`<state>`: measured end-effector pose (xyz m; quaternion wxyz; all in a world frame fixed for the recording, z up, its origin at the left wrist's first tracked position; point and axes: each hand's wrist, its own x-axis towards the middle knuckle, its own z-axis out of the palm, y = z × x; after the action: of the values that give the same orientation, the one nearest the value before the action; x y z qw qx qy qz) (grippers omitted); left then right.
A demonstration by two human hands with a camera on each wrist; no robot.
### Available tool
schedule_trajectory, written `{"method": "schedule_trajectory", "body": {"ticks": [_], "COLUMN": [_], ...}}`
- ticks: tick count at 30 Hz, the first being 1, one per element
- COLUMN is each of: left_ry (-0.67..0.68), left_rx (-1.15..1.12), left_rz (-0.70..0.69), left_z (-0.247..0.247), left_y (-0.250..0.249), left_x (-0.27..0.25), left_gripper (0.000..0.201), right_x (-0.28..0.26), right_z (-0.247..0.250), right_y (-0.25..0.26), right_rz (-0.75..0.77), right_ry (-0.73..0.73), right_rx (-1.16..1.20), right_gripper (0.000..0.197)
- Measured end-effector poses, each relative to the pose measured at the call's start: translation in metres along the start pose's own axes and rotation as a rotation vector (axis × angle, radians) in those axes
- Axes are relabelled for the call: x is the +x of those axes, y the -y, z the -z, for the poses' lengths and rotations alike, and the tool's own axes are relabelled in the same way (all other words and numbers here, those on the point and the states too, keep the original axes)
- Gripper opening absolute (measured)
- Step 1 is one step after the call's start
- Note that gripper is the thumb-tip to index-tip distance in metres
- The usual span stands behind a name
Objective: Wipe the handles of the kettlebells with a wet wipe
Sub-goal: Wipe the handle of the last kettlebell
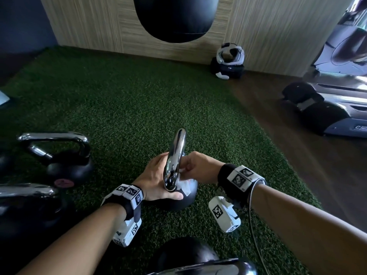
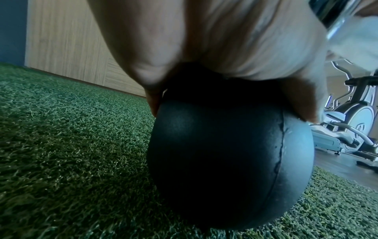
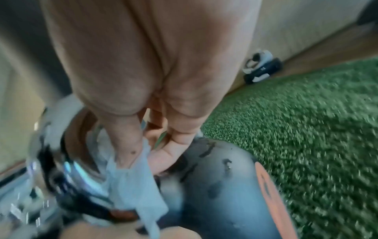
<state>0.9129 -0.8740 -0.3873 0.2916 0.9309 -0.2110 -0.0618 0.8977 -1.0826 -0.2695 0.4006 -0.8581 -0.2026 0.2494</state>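
Observation:
A black kettlebell [image 1: 183, 202] with a chrome handle [image 1: 175, 155] stands on the green turf in front of me. My left hand [image 1: 158, 179] lies over the top of its ball [image 2: 225, 161], thumb and fingers curved down either side by the handle's base. My right hand [image 1: 196, 169] pinches a white wet wipe [image 1: 183, 184] against the lower right leg of the handle. In the blurred right wrist view the wipe [image 3: 135, 194] hangs crumpled between fingers and chrome handle [image 3: 61, 161]. Part of the wipe is hidden behind the handle.
Three more chrome-handled kettlebells stand close by: one at left [image 1: 69, 167], one at the lower left edge [image 1: 29, 207], one right below me [image 1: 198, 259]. A black punching bag [image 1: 175, 16] hangs ahead. Headgear [image 1: 228, 62] lies by the wall, and an exercise machine [image 1: 327, 108] stands on the wooden floor at right.

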Motion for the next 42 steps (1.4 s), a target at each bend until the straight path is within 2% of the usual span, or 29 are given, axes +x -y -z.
{"method": "schedule_trajectory", "body": {"ticks": [4, 8, 10, 13, 14, 16, 19, 21, 23, 26, 29, 30, 33, 38, 40, 42], "left_ry": [0.027, 0.044, 0.024, 0.006, 0.003, -0.004, 0.028, 0.032, 0.030, 0.024, -0.005, -0.013, -0.045, -0.054, -0.061, -0.049], "left_rx": [-0.034, -0.046, -0.062, -0.073, -0.072, -0.081, -0.033, -0.017, -0.017, -0.012, -0.022, -0.028, -0.038, -0.032, -0.045, -0.034], "left_rz": [0.024, 0.042, 0.022, -0.027, -0.028, -0.015, -0.011, -0.017, -0.020, -0.025, -0.030, -0.033, -0.059, -0.091, -0.086, -0.075], "left_z": [0.009, 0.014, 0.013, 0.010, 0.009, 0.008, 0.009, 0.009, 0.009, 0.007, 0.006, 0.007, 0.008, 0.002, 0.000, -0.001], "left_y": [-0.013, -0.021, -0.019, -0.011, -0.009, -0.010, -0.010, -0.009, -0.009, -0.009, -0.010, -0.010, -0.009, -0.002, 0.001, 0.001], "left_x": [-0.007, -0.010, -0.009, -0.006, -0.006, -0.006, -0.006, -0.005, -0.005, -0.005, -0.005, -0.005, -0.005, -0.001, 0.001, 0.004], "left_gripper": [0.146, 0.143, 0.141, 0.136, 0.136, 0.138, 0.140, 0.146, 0.147, 0.147, 0.148, 0.147, 0.142, 0.145, 0.145, 0.142], "right_x": [-0.002, 0.002, 0.002, 0.009, 0.014, 0.020, 0.017, 0.014, 0.017, 0.026, 0.034, 0.034, 0.032, 0.042, 0.048, 0.055], "right_z": [0.006, 0.010, 0.013, 0.009, 0.008, 0.002, -0.003, 0.000, 0.004, 0.006, 0.003, 0.000, -0.003, 0.000, -0.001, -0.003], "right_y": [-0.003, -0.002, -0.004, -0.013, -0.015, -0.018, -0.019, -0.021, -0.019, -0.009, -0.003, 0.000, 0.003, 0.004, 0.003, 0.000], "right_rz": [-0.005, -0.034, -0.041, -0.050, -0.042, -0.031, -0.025, -0.034, -0.027, -0.043, -0.065, -0.067, -0.076, -0.119, -0.186, -0.233], "right_ry": [0.082, 0.124, 0.131, 0.023, -0.022, -0.049, -0.002, -0.023, -0.114, -0.339, -0.513, -0.525, -0.519, -0.784, -0.855, -0.866], "right_rx": [0.189, 0.268, 0.397, 0.799, 0.903, 0.989, 0.991, 0.971, 0.939, 0.946, 0.991, 0.964, 0.784, 0.576, 0.457, 0.353], "right_gripper": [0.015, 0.015, 0.016, 0.013, 0.018, 0.025, 0.023, 0.032, 0.039, 0.033, 0.054, 0.052, 0.027, 0.024, 0.019, 0.021]}}
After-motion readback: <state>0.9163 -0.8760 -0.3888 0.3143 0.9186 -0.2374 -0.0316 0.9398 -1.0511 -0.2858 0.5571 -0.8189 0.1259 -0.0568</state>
